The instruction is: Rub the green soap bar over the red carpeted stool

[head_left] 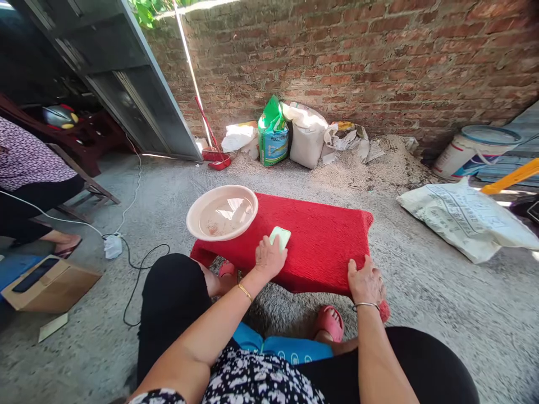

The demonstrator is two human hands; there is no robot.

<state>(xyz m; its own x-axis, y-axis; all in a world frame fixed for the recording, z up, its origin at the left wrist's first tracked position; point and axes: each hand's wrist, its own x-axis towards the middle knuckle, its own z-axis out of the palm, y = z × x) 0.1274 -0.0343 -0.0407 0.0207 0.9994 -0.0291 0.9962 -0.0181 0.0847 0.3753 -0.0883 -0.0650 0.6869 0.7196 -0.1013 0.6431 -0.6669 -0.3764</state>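
A red plush cloth (320, 238) covers a low bench or table in front of my knees and hangs over its edges. My left hand (270, 258) is closed on a pale green rounded block (280, 238), pressed against the cloth; whether it is soap or a brush I cannot tell. At the near right corner, my right hand (367, 283) grips the cloth's edge, thumb on top. A cream basin (193, 224) of clear water stands on the cloth's left end, with some reddish-brown bits inside.
Sacks, including a green bag (273, 137) and a white sack (306, 140), line the brick wall. A white woven bag (463, 216) lies at right near a bucket (475, 151). At left are a seated person (37, 163), cables and a cardboard box (54, 283).
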